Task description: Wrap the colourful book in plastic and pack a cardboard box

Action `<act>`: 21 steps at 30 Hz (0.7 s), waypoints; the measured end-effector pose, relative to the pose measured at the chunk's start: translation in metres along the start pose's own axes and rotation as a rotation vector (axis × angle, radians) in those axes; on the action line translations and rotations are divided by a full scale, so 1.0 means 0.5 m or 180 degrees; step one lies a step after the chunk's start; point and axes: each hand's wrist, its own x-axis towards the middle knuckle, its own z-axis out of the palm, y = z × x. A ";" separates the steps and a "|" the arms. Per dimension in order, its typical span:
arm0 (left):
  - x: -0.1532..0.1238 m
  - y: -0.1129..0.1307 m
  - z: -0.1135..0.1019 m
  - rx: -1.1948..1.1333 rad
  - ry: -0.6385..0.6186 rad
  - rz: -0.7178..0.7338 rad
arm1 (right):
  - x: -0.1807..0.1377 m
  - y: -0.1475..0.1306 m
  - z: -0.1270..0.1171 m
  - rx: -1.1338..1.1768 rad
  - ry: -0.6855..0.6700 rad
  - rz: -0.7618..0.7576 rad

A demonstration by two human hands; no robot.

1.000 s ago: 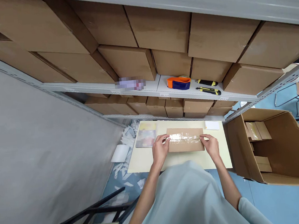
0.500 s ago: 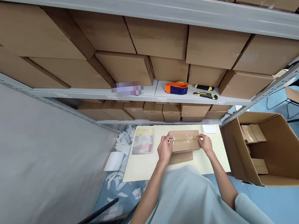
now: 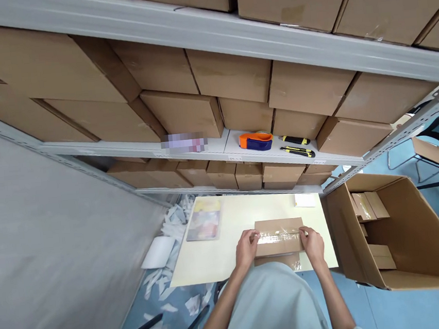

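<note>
A small flat cardboard box (image 3: 278, 229) with clear tape across its top sits near the front edge of a pale table (image 3: 226, 236). My left hand (image 3: 246, 249) grips the box's left end with curled fingers. My right hand (image 3: 312, 243) grips its right end the same way. The box's lower front part is hidden behind my light shirt.
A colourful booklet (image 3: 204, 225) and a white pad (image 3: 305, 200) lie on the table. An open carton (image 3: 400, 230) with small boxes stands to the right. A tape dispenser (image 3: 255, 141) and two utility knives (image 3: 296, 146) rest on the shelf among cartons. Paper scraps (image 3: 171, 231) litter the floor at left.
Both hands have drawn the taped box toward me, to the table's front edge, turning it as they went. The camera has tilted upward.
</note>
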 end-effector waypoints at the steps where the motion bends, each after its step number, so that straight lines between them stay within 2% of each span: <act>1: 0.002 -0.002 0.000 -0.0015 0.0035 0.0004 | 0.000 -0.003 -0.002 0.0026 0.0013 -0.0037; 8: 0.045 -0.006 -0.051 0.0027 0.0436 0.0140 | 0.018 -0.072 0.012 0.0357 0.0038 -0.0340; 16: 0.040 -0.037 -0.074 0.0485 0.0329 0.0418 | 0.053 -0.142 -0.015 -0.0743 -0.0592 -0.0501; 21: 0.073 -0.033 -0.078 0.0922 0.0424 0.0831 | 0.096 -0.224 -0.045 -0.1121 -0.0454 -0.0689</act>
